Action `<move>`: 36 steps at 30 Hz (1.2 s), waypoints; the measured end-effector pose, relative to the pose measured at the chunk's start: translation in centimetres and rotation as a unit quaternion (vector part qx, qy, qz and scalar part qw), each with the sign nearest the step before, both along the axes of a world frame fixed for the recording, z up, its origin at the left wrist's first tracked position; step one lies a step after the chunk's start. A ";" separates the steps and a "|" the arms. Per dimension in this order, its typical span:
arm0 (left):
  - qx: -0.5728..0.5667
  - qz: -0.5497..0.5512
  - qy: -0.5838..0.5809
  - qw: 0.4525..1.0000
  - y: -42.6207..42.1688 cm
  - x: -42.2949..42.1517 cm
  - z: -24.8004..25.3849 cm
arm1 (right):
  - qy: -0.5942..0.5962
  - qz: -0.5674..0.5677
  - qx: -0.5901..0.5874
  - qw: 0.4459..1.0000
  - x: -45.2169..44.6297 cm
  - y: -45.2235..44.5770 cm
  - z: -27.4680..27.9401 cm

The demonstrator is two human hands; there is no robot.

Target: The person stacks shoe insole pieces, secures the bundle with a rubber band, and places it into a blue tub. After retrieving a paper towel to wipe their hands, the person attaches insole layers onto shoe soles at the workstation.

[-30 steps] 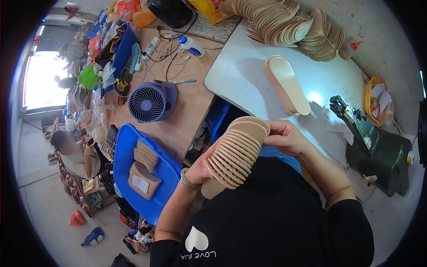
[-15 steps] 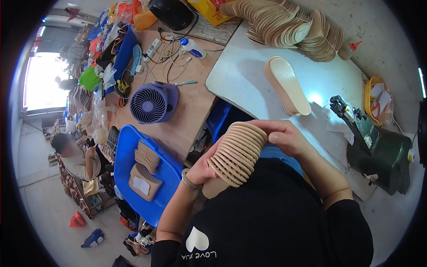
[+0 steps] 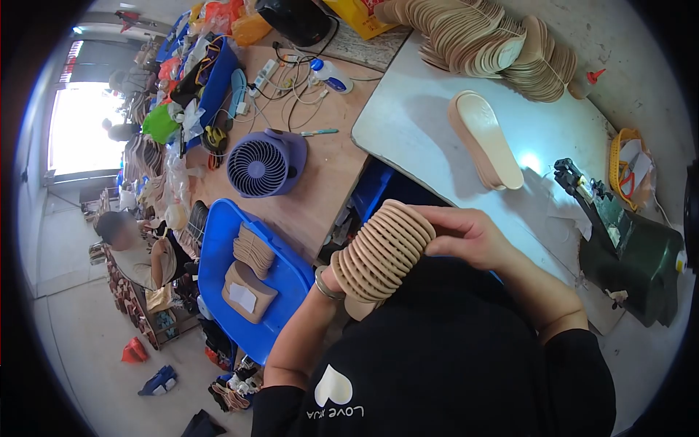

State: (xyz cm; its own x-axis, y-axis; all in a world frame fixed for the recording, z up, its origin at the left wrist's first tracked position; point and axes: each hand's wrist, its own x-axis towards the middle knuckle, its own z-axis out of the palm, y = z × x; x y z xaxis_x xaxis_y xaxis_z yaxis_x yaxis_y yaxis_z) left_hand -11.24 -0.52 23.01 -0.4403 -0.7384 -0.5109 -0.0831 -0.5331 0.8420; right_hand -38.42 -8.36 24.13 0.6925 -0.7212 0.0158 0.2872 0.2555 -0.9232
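A fanned stack of beige insoles (image 3: pixel 384 251) is held in front of my black shirt, its rounded edges spread with narrow gaps. My left hand (image 3: pixel 330 280), with a bracelet at the wrist, supports the lower left end; its fingers are mostly hidden behind the stack. At the upper right end, my right hand (image 3: pixel 470 237) grips the insoles, thumb on the near side and fingers along the far edge. Beyond my hands, a smaller pile of insoles (image 3: pixel 484 138) lies on the white table (image 3: pixel 408 116).
A long row of insoles (image 3: pixel 466 36) lines the table's back. At right stand a dark green machine (image 3: pixel 626 251) and a yellow basket (image 3: pixel 622 164). To the left are a purple fan (image 3: pixel 266 164) and a blue tub (image 3: pixel 287 309) holding insoles. A person (image 3: pixel 142 247) sits farther left.
The insole stack has tilted and its near ends fan more evenly, now covering most of my left hand. My right hand stays at the upper end. The whole view has shifted slightly.
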 end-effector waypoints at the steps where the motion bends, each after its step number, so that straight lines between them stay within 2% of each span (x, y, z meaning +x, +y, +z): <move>1: -0.002 -0.002 -0.010 1.000 0.0 -0.1 0.0 | -0.005 0.016 0.027 0.999 0.0 0.2 -0.3; 3: -0.006 -0.002 -0.014 1.000 -0.1 -0.2 -0.2 | -0.047 0.029 0.071 0.996 -0.5 0.0 0.1; 5: -0.010 0.004 0.048 0.999 -0.2 -0.7 -0.5 | -0.056 0.012 0.072 0.996 -0.4 0.1 0.3; 7: -0.013 0.011 0.141 0.990 -0.9 -1.5 -0.7 | -0.031 -0.042 0.025 0.998 0.5 0.2 0.6; 10: -0.027 0.021 0.293 0.956 -1.4 -2.6 -0.8 | -0.009 -0.069 0.088 0.994 0.8 1.0 2.5; 11: -0.021 0.022 0.290 0.957 -1.5 -2.8 -0.6 | 0.000 -0.048 0.083 0.995 0.3 1.1 2.6; 12: -0.009 0.026 0.275 0.961 -1.5 -2.9 -0.4 | -0.041 -0.035 0.082 0.995 0.0 1.1 2.0; 14: 0.049 0.023 0.152 0.987 -1.3 -3.1 0.4 | -0.120 -0.008 0.079 0.990 -0.8 1.2 0.0; 18: 0.045 0.034 0.167 0.984 -1.4 -3.2 -1.4 | -0.116 0.015 0.005 0.993 -1.6 1.1 -1.3; 19: 0.032 0.028 0.173 0.984 -2.3 -3.5 -1.2 | -0.097 0.047 0.035 0.994 -1.8 1.3 -1.3; 22: 0.000 0.019 0.190 0.982 -4.9 -4.0 -0.3 | -0.124 -0.026 0.004 0.992 -0.4 1.7 -2.8; 24: -0.020 0.016 0.200 0.979 -6.5 -4.5 -0.1 | -0.063 -0.107 0.015 0.992 0.0 1.4 -4.2; 25: -0.025 0.048 0.239 0.969 -7.7 -5.4 -1.3 | -0.034 -0.148 0.019 0.988 0.0 0.9 -4.4; 28: -0.004 0.141 0.235 0.962 -10.1 -9.9 -2.9 | 0.012 -0.229 0.058 0.972 -0.6 -2.3 -4.0; 29: 0.008 0.194 0.179 0.965 -11.0 -12.3 -3.4 | 0.140 -0.267 -0.056 0.952 -1.4 -3.5 -4.4; 31: -0.013 0.258 0.079 0.963 -12.3 -16.4 -4.3 | 0.160 -0.253 0.008 0.954 -3.7 -5.6 -5.4; 32: -0.002 0.272 0.127 0.954 -12.9 -17.2 -4.2 | 0.169 -0.247 0.040 0.953 -5.2 -6.7 -6.1; 34: 0.022 0.298 0.220 0.929 -13.9 -18.3 -3.5 | 0.093 -0.264 0.105 0.954 -8.8 -9.2 -9.1; 36: 0.017 0.348 0.171 0.922 -14.7 -17.7 -5.5 | 0.285 -0.340 0.010 0.896 -10.5 -12.0 -11.5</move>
